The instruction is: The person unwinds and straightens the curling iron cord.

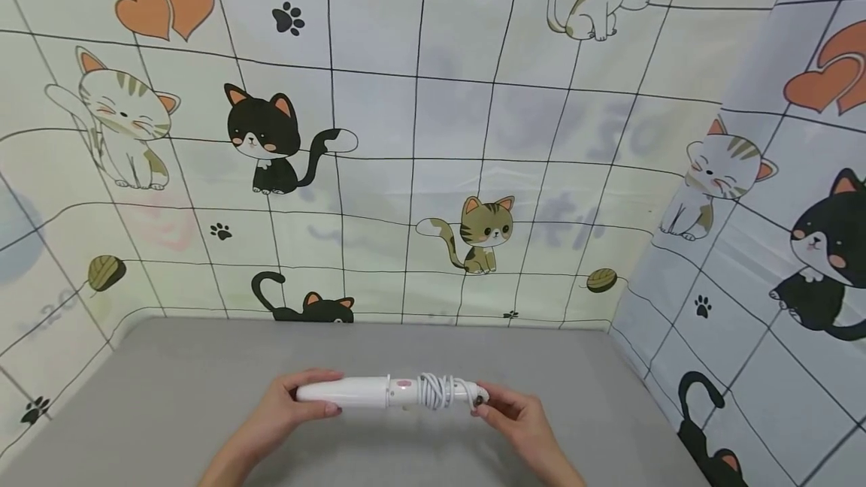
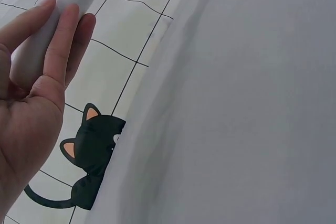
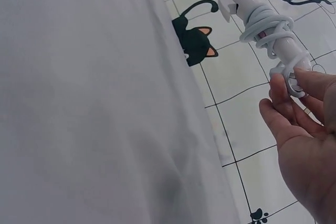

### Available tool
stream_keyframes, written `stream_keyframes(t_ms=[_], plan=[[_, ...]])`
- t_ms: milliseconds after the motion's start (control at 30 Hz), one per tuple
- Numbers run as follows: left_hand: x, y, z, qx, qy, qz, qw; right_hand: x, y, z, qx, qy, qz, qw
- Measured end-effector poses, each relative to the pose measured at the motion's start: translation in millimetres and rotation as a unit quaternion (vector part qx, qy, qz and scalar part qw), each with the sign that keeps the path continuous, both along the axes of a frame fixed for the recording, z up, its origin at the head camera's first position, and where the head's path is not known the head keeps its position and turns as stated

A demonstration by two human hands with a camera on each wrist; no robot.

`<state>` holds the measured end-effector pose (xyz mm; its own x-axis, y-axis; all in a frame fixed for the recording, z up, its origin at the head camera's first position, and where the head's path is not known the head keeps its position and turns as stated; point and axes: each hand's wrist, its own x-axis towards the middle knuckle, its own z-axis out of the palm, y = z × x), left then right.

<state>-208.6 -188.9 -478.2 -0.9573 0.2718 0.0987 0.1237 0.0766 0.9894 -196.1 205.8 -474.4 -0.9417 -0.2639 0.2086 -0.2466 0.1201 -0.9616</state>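
Note:
A white hair iron [image 1: 355, 393], a long smooth cylinder, is held level in front of me between both hands. Its wide, plain end lies in my left hand [image 1: 277, 412], thumb on the near side and fingers on the far side. At the narrower end, my right hand [image 1: 528, 423] pinches the tip between thumb and fingers. A white cord [image 1: 436, 391] is wound in several loops round the handle part. The right wrist view shows these loops [image 3: 268, 27] close up, with a small lever [image 3: 227, 8] sticking out beyond them. Part of the wide end is hidden by my left fingers [image 2: 62, 45].
A grey tabletop [image 1: 203, 352] lies below the hands. Behind it and along the sides hangs a pale sheet [image 1: 379, 194] with a black grid, cartoon cats, hearts and paw prints.

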Motion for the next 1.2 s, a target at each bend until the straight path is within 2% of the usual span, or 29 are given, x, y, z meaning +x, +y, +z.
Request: stream_keyframes(t_ms=[233, 467, 600, 800, 1033, 1200], plan=[[-2.2, 0.8, -0.5, 0.008, 0.011, -0.014, 0.9998, -1.2, -1.6, 2.6, 0.009, -0.037, -0.038, 0.9986], [-4.6, 2.1, -1.0, 0.058, 0.015, -0.061, 0.9964, -2.7, -2.6, 6.5, 0.02, -0.042, -0.064, 0.9969], [-5.8, 3.3, -1.0, 0.051, 0.015, -0.061, 0.9967, -4.2, -4.2, 11.4, 0.02, -0.046, -0.082, 0.9954], [-6.2, 3.5, -2.7, 0.068, 0.008, -0.06, 0.9959, -6.5, -7.6, 16.7, 0.015, -0.056, -0.102, 0.9931], [-4.5, 2.6, -4.2, 0.076, 0.01, -0.06, 0.9952, -5.9, -11.6, 16.5, -0.003, -0.08, -0.121, 0.9895], [-2.1, 3.1, -4.1, 0.064, 0.0, -0.049, 0.9967, -3.1, -16.9, 15.5, -0.014, -0.097, -0.145, 0.9846]])
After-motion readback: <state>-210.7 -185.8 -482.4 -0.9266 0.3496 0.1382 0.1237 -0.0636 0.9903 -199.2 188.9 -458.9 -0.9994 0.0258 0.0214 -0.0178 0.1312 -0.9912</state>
